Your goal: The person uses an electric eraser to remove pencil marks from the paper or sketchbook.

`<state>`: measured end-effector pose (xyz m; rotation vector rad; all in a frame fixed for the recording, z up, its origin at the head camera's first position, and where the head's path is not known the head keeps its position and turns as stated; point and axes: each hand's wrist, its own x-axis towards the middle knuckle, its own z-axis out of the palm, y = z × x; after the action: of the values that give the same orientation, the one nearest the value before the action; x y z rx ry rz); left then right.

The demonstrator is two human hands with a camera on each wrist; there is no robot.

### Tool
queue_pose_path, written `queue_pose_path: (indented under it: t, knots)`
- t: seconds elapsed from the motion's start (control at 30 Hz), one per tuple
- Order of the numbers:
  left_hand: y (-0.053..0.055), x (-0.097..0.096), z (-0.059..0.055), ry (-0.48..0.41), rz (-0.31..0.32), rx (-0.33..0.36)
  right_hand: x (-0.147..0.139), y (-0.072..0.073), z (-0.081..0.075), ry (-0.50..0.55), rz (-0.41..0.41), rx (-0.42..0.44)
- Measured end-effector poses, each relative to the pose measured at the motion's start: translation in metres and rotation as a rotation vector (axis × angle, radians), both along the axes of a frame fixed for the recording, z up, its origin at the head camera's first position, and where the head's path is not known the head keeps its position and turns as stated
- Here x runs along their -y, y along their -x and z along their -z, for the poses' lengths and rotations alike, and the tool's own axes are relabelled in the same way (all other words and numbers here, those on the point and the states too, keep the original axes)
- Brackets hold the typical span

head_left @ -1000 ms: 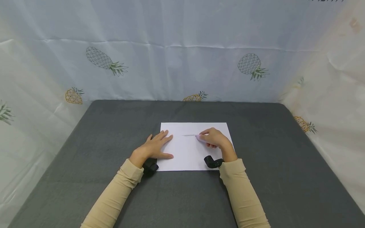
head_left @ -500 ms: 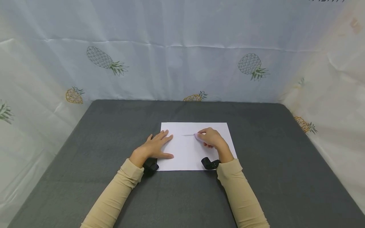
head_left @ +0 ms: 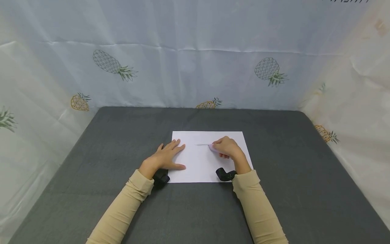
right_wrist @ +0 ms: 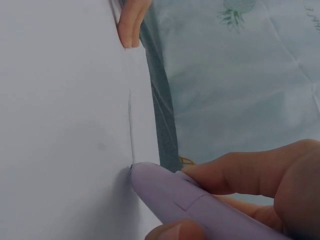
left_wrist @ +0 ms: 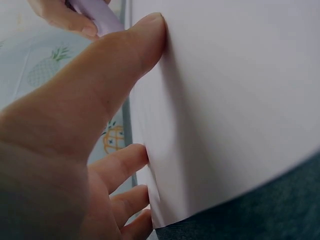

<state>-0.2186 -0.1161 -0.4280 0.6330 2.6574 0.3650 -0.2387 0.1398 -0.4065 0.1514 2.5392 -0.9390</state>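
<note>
Head view: nearest, 2 beige fabric sleeves (head_left: 259,210) with folded cuffs reach in from the bottom over a dark grey table (head_left: 195,211) with a fabric-like top. Just past the cuffs, 2 small black devices (head_left: 224,174) sit at the wrists, 1 on each inner side. Beyond them lies a white rectangular sheet of paper (head_left: 195,167), flat on the table.

The left hand (head_left: 164,158) rests at the paper's left side with its fingers spread and its thumb stretched inward; its grip is loose and encloses nothing. In the left wrist view the thumb presses on the sheet while other fingertips meet it near the edge.

The right hand (head_left: 229,149) is over the paper's right half, its grip pinching a thick, lavender, pen-shaped tool (right_wrist: 170,190) between thumb and fingers. The tool slants, and its small dark tip touches the sheet. From that tip 1 thin grey line (right_wrist: 131,127) runs across the paper toward the left hand, ending short of it.

Past the table's far edge hangs a pale, creased cloth (head_left: 182,81), printed with grey-outlined pineapples (head_left: 106,61) and yellow pineapples (head_left: 80,102). Black lettering (head_left: 347,1) is cut off at the top right.
</note>
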Motion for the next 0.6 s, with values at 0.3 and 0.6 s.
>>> queue_pose_path:
  t: [0.3, 0.6]
  knots:
    - [0.0009, 0.0001, 0.0008, -0.002, -0.001, -0.004, -0.0030, 0.0007, -0.0007, 0.025, 0.023, -0.018]
    - [0.0001, 0.0002, -0.0013, 0.000, 0.000, -0.003, -0.0080, -0.0013, 0.0041, 0.075, 0.045, -0.033]
